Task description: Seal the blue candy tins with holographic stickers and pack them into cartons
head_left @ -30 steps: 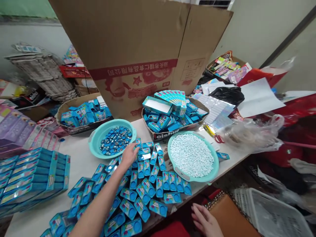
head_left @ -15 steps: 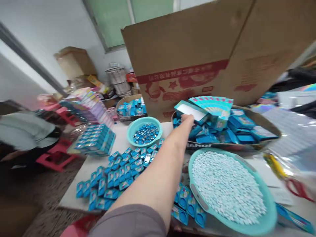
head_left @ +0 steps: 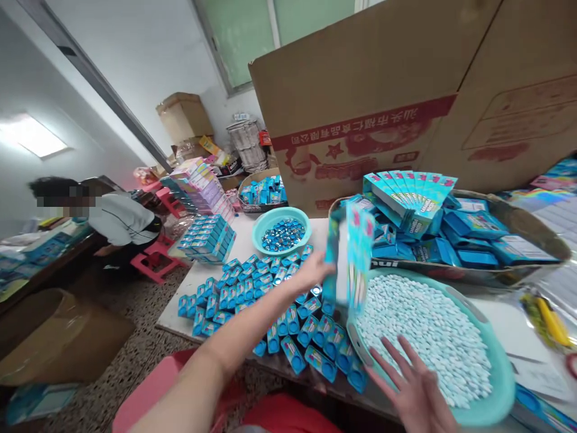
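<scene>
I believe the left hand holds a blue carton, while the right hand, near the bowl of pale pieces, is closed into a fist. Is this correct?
Not quite: the head view shows the right hand spread open, not closed, near the bowl of pale pieces. The left hand does hold a blue carton.

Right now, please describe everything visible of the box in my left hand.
The box looks like thin card: blue outside, white inside, with a pink-marked turquoise panel. It is open and blurred, its length nearly upright. The left hand grips its edge, beside the basin of pale pieces; contact there is unclear.
</scene>
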`<control>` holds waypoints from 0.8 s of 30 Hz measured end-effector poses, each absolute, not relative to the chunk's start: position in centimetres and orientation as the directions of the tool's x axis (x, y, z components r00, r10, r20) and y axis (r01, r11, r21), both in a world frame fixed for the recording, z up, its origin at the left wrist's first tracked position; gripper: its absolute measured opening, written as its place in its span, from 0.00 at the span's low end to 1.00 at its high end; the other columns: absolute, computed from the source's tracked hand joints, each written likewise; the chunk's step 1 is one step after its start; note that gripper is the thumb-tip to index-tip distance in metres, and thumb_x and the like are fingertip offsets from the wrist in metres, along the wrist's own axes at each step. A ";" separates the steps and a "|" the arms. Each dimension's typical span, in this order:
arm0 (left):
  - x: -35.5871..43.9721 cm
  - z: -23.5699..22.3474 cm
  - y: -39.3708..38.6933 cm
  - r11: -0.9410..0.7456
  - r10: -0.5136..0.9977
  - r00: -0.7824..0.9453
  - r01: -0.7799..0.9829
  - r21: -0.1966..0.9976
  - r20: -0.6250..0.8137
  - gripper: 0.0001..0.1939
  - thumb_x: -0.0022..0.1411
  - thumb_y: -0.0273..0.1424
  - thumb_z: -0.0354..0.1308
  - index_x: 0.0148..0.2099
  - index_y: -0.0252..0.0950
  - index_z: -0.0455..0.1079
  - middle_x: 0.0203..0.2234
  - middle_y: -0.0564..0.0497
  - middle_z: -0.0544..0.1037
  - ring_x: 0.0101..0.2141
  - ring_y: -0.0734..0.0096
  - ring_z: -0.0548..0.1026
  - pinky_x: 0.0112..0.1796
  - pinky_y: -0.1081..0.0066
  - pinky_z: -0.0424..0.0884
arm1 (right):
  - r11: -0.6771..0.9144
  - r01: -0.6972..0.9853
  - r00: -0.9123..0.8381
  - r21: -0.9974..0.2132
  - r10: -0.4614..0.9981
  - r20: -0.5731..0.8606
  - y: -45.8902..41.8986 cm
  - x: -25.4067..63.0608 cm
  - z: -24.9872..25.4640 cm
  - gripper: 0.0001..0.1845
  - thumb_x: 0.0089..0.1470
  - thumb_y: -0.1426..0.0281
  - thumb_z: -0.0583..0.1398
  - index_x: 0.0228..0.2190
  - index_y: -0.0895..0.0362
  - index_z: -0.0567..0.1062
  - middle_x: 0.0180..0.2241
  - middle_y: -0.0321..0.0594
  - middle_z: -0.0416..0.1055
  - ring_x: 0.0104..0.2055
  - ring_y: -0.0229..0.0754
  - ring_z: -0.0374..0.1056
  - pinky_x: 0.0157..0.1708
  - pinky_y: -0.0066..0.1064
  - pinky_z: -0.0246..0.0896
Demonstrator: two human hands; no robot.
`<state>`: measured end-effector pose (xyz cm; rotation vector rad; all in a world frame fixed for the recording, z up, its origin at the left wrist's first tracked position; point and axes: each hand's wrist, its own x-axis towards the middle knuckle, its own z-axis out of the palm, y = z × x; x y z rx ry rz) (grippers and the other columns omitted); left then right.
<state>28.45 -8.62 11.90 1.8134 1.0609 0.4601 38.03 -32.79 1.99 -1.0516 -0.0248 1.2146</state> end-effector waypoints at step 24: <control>22.2 3.7 -6.8 -0.064 0.994 0.104 0.728 0.682 -0.018 0.25 0.55 0.39 0.54 0.53 0.33 0.63 0.48 0.40 0.71 0.47 0.56 0.70 0.47 0.61 0.65 | -0.069 -0.880 0.255 -0.470 0.767 -0.589 -28.3 34.2 4.7 0.24 0.39 0.59 0.68 0.37 0.60 0.75 0.35 0.45 0.77 0.38 0.52 0.74 0.41 0.41 0.68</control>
